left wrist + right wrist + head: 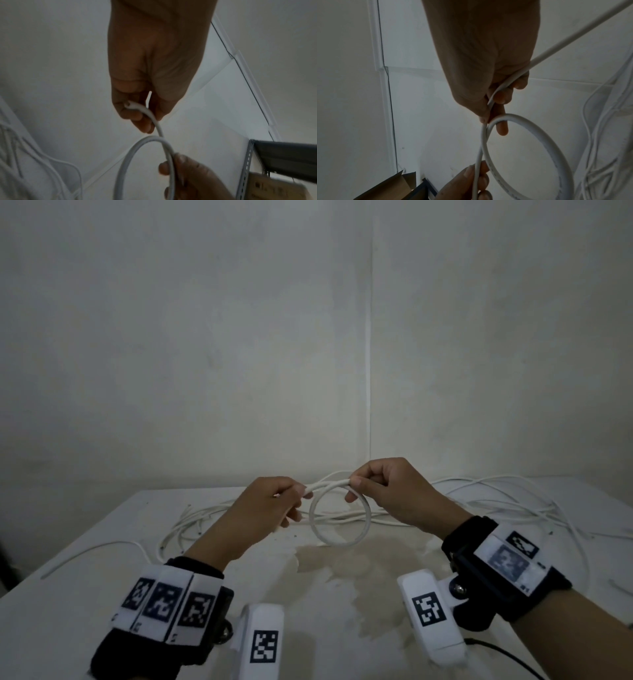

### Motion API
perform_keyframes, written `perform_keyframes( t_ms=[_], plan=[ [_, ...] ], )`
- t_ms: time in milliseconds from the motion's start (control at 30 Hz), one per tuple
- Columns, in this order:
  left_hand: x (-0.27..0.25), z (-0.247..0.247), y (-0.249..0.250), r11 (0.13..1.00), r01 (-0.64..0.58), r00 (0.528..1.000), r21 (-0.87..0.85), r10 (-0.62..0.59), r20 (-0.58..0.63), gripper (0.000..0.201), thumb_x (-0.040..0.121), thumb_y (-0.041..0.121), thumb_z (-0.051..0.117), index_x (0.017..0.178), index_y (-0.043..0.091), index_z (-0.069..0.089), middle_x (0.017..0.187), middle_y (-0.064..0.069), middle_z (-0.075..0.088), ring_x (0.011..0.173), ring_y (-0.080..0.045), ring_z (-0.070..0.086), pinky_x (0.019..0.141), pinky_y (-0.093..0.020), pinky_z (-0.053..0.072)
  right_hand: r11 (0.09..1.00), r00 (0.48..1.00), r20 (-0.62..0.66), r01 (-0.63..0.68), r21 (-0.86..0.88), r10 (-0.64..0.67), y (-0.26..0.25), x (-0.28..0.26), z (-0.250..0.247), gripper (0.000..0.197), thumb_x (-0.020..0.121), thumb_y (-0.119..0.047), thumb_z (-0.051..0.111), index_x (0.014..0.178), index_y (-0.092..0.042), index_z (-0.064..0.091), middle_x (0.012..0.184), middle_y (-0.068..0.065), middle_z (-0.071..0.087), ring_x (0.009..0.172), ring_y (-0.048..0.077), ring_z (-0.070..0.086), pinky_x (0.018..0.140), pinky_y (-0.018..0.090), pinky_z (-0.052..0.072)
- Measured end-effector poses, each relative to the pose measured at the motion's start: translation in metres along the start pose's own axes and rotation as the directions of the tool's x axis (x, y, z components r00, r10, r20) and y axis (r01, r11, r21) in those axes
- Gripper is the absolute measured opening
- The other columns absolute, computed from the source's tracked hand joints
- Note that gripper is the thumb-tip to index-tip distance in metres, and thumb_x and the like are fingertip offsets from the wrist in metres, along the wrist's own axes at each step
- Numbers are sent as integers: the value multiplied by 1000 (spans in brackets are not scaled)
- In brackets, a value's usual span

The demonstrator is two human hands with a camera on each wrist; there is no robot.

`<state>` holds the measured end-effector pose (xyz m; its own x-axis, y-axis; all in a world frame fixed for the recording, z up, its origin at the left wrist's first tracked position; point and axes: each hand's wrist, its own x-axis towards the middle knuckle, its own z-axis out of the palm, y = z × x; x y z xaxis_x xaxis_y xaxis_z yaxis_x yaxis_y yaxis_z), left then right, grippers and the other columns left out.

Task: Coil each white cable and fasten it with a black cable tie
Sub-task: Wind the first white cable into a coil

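Observation:
A white cable forms one small loop (pixel 367 520) held above the white table (pixel 102 542), between my hands. My left hand (pixel 301 491) pinches the cable's free end (pixel 131 106) between thumb and fingers. At the crossing on top of the loop (pixel 539 136), my right hand (pixel 352 484) grips the cable between thumb and curled fingers. From that grip the rest of the cable (pixel 573 36) runs off past my right palm. In the left wrist view the loop (pixel 123 162) hangs below my left hand (pixel 137 116). I see no black cable tie in any view.
Several loose white cables (pixel 479 501) lie tangled along the table's far side, more of them at the left (pixel 191 522). A brownish stain (pixel 342 570) marks the table's middle. A wall stands close behind. A cardboard box (pixel 385 189) and a metal shelf (pixel 283 155) are off the table's left.

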<state>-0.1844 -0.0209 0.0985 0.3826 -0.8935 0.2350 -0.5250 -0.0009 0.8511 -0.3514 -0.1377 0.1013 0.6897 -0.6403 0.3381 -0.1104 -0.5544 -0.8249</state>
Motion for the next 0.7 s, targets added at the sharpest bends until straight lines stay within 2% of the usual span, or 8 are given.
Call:
perform_keyframes(
  t_ms=[67,167,233,267,333,433,500,700],
  plan=[
    [-4,-2,2,990,52,997,-134,-43,70,21,93,14,51,86,11,70,68,1,60,64,-6,58,63,-14,49,1000,1000,-19,1,4,-1,3,1,2,22,89,-11,56,71,-14,67,70,12,71,38,1,35,44,10,30],
    [-7,2,-1,947,122,992,-296,-103,78,11,85,14,61,80,13,70,86,0,69,85,-12,60,85,-29,49,1000,998,-54,15,15,-14,4,3,4,21,88,-12,57,70,-18,65,66,-5,71,50,2,48,54,19,41],
    [-8,6,-5,915,145,989,-377,-132,59,14,81,10,64,69,16,64,93,1,69,91,-17,60,91,-38,48,999,997,-72,26,27,-24,3,3,5,20,88,-13,58,71,-18,65,61,-13,69,60,11,55,60,26,46],
    [-8,9,-6,895,150,989,-419,-134,68,14,80,9,64,67,15,60,92,-1,70,91,-19,62,89,-40,50,999,997,-76,34,30,-32,2,3,5,19,88,-13,58,71,-19,65,61,-15,69,62,14,56,61,28,47],
    [-10,16,-4,843,151,988,-516,-113,104,13,75,6,64,69,9,53,77,-3,71,76,-18,67,74,-36,58,999,996,-80,42,30,-39,1,1,7,19,88,-14,58,71,-19,64,61,-15,69,64,15,59,62,27,48],
    [-8,25,1,832,124,992,-541,-97,78,12,76,3,63,78,7,52,53,-1,61,46,-11,59,51,-24,54,998,996,-82,39,43,-35,0,-2,9,19,88,-15,59,70,-19,64,62,-11,70,61,16,55,61,29,47],
    [-6,28,2,890,94,996,-446,-90,30,12,75,4,68,83,7,59,52,-1,55,41,-9,54,47,-21,50,998,996,-86,35,51,-31,1,-5,8,18,88,-14,59,71,-17,64,61,-9,70,55,12,53,57,26,45],
    [-5,32,-2,985,-72,989,-154,50,-141,14,74,8,75,70,2,64,44,3,57,40,-9,54,45,-18,46,999,998,-63,31,43,-28,-2,-10,7,19,89,-15,58,71,-14,60,61,-4,67,38,0,42,46,17,34]
  ],
)
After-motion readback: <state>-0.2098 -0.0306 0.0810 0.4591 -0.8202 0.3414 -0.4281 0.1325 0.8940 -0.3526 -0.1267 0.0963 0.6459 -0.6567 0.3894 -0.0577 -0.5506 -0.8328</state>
